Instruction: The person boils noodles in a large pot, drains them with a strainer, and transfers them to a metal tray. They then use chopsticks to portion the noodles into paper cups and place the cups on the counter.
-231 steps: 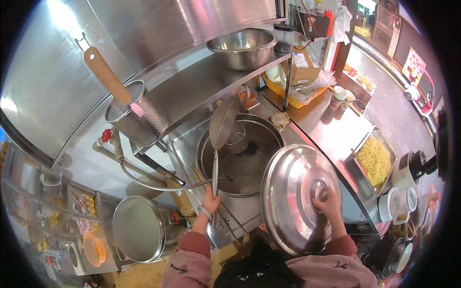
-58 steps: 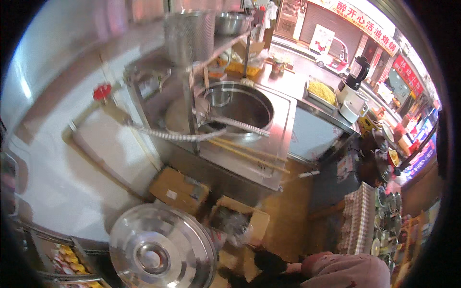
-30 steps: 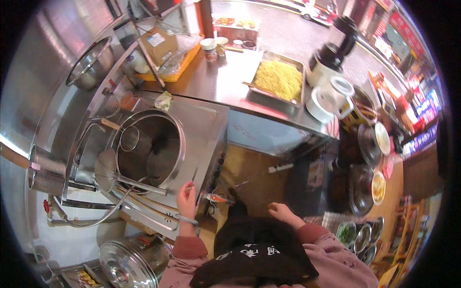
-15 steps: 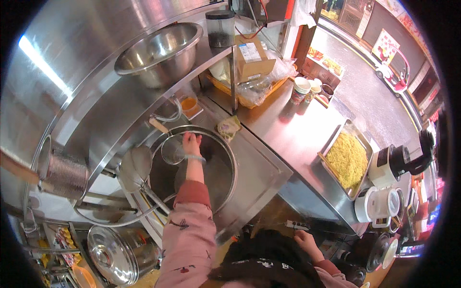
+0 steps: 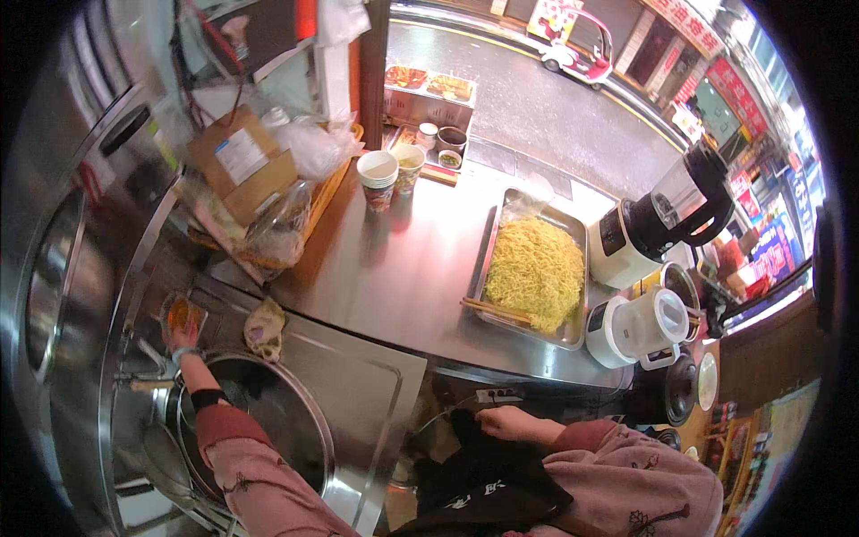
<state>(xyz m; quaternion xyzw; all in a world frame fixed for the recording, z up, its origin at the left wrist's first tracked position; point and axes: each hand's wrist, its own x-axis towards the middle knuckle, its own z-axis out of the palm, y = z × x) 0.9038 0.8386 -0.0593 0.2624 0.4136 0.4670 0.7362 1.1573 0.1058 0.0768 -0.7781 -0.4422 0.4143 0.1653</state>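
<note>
My left arm stretches over the large steel pot [image 5: 327, 440] on the left. At its far side, my left hand [image 5: 182, 336] has its fingers around a small clear cup [image 5: 183, 313] of something orange. A wooden handle [image 5: 148, 385] lies by the pot's left rim, under my wrist. Inside, the pot looks dark; my forearm covers part of it. My right hand [image 5: 506, 422] is closed beside the black apron [image 5: 492, 488], in front of the counter edge; what it holds, if anything, is hidden. A crumpled cloth [image 5: 265, 329] lies beyond the pot.
A steel tray [image 5: 573, 340] of yellow noodles with chopsticks stands on the steel counter [image 5: 394, 277]. To its right are a blender [image 5: 626, 242] and a white lidded appliance [image 5: 631, 331]. Paper cups [image 5: 378, 179] stand farther back. A cardboard box [image 5: 237, 166] sits at the left.
The view has swung to the right. My left hand has gone from above the pot's opening to the orange-filled cup beyond it. My right hand stays closed by the apron.
</note>
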